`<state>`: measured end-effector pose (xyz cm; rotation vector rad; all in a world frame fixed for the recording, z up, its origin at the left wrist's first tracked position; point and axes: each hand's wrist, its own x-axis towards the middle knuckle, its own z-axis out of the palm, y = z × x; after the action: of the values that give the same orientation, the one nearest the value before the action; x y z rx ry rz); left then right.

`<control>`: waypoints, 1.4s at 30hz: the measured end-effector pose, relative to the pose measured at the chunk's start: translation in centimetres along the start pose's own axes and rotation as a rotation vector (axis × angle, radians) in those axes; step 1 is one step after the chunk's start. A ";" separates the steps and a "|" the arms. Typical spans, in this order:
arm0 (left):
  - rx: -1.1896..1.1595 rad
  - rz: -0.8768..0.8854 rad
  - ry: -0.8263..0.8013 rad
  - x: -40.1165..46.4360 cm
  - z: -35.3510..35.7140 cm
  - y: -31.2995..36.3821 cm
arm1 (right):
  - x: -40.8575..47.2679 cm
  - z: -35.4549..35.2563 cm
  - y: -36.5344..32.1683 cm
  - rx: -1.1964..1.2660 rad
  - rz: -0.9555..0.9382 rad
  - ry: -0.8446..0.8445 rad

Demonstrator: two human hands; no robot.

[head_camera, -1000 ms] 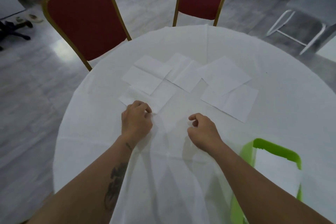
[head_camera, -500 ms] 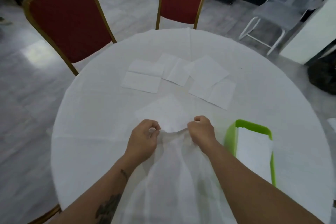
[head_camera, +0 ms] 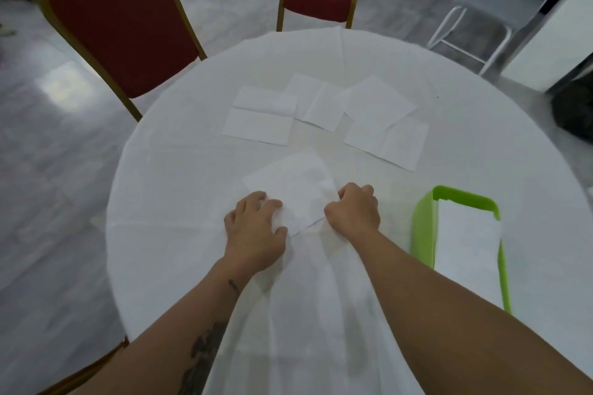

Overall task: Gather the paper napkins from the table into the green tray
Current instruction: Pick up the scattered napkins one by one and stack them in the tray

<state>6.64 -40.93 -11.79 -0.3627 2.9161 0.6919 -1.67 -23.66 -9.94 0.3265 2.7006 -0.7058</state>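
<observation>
Nearest the viewer, one napkin point(head_camera: 296, 192) is worked on the table point(head_camera: 167, 208) between both hands: its left edge is pressed under the spread, bent fingers of the left hand point(head_camera: 255, 228), and its right edge is pinched in the curled fingers of the right hand point(head_camera: 354, 210). Just to the right, the green tray point(head_camera: 423, 228) is seen to hold white paper already, so a start has been made. Farther off, four more napkins point(head_camera: 324, 115) are left overlapping, well apart from the tray.

Hands point(head_camera: 301, 221) pulled napkin point(head_camera: 296, 189) nearer.
</observation>
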 end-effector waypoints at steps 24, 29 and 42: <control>-0.185 -0.024 0.125 0.0 -1.8 -3.4 | -2.3 2.3 -3.5 0.110 -0.144 -0.057; -0.041 0.095 0.146 -0.3 -1.2 -3.4 | -3.0 3.2 -6.0 0.161 -0.124 -0.119; -0.177 0.050 0.113 -0.4 -2.1 -2.7 | -3.4 1.8 -5.2 0.668 -0.020 -0.127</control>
<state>7.60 -44.13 -10.97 -0.3585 2.9868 0.9710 0.37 -29.50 -7.93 0.3889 2.2767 -1.5662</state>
